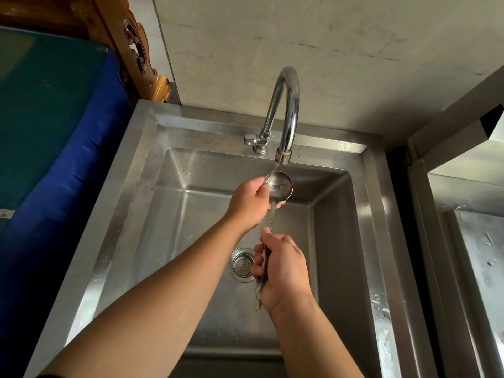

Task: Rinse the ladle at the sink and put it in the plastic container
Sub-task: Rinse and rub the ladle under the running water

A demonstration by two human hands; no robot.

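Now ladle (281, 184) handle in right hand (282, 271), bowl at left hand (249, 204).

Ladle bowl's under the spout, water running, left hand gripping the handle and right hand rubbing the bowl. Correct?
Hands are swapped. In the head view the right hand grips the handle of the ladle, and the left hand rubs its bowl. The rest holds: the bowl sits under the faucet spout with a thin stream of water running, over the sink.

ladle (281, 184) handle partly hidden in right hand (282, 271), forearms cut off below
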